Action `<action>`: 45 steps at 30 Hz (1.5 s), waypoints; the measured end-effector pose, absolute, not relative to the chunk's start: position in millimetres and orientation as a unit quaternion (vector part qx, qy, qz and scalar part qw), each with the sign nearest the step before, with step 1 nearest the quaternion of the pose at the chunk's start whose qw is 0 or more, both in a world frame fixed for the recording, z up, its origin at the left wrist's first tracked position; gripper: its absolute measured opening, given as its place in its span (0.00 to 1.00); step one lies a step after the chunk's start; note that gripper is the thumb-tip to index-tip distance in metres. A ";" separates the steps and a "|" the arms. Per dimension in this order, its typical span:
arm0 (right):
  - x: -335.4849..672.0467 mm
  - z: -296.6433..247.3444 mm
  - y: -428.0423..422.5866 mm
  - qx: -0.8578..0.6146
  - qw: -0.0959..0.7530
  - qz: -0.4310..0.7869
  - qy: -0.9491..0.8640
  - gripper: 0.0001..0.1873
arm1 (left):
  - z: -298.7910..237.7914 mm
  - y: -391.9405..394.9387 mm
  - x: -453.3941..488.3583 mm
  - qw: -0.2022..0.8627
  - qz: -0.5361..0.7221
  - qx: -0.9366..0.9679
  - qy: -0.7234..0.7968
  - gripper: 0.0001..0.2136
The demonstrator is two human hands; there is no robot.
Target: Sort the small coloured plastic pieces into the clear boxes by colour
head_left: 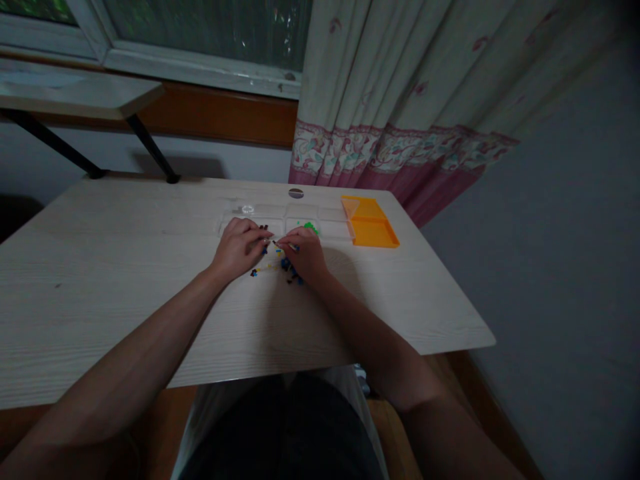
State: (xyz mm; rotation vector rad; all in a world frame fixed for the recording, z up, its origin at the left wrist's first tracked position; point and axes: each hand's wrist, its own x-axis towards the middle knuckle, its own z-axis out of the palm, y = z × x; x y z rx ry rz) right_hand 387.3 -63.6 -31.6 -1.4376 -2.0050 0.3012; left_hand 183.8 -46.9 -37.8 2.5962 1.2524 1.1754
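My left hand [239, 248] and my right hand [306, 252] rest close together on a pale wooden table [125, 267], both with fingers curled in a pinch. Between their fingertips runs a thin stick or needle-like piece [281, 244]; I cannot make out exactly what it is. Small blue, yellow and dark beads [280, 268] lie scattered on the table under and between the hands. Just beyond the hands sits a clear plastic compartment tray [280, 217] with green beads [310, 227] in one compartment.
An orange plastic tray [370, 223] lies at the table's far right. A patterned curtain [400, 100] hangs behind it, beside a window [200, 33]. A second table [70, 93] with black legs stands at the far left. The table's right edge drops to the floor.
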 end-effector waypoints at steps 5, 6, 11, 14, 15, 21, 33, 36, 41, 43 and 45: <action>388.0 -35.2 -60.8 -0.528 0.349 0.119 -0.765 0.07 | -37.6 -48.1 184.0 0.039 0.350 0.857 0.376 0.11; 388.0 -35.8 -60.3 -0.524 0.352 0.120 -0.766 0.07 | -37.3 -48.1 183.9 0.043 0.347 0.858 0.376 0.11; 388.5 -37.2 -59.1 -0.516 0.353 0.127 -0.770 0.07 | -35.5 -47.7 184.4 0.048 0.347 0.856 0.380 0.09; 388.8 -36.8 -59.6 -0.513 0.356 0.133 -0.770 0.07 | -35.0 -47.8 184.9 0.045 0.345 0.856 0.382 0.09; 388.7 -36.7 -59.7 -0.511 0.357 0.134 -0.771 0.08 | -34.9 -48.0 185.0 0.044 0.345 0.856 0.381 0.09; 387.8 -36.0 -60.0 -0.524 0.341 0.130 -0.769 0.09 | -34.9 -47.5 184.6 0.026 0.361 0.836 0.412 0.10; 375.7 -26.4 -78.5 -0.514 0.205 0.035 -0.832 0.13 | -39.2 -41.4 180.1 -0.003 0.402 0.760 0.510 0.09; 373.9 -27.4 -79.1 -0.510 0.190 0.028 -0.838 0.12 | -39.8 -41.2 179.3 -0.008 0.395 0.764 0.509 0.09; 373.4 -28.7 -78.6 -0.505 0.186 0.024 -0.842 0.11 | -40.9 -40.3 177.7 -0.003 0.395 0.764 0.510 0.10; 373.3 -28.7 -78.4 -0.505 0.185 0.024 -0.843 0.11 | -41.6 -39.7 177.5 0.000 0.398 0.763 0.509 0.11; 373.0 -29.1 -78.1 -0.504 0.185 0.023 -0.843 0.11 | -42.2 -39.2 177.7 -0.002 0.402 0.758 0.514 0.10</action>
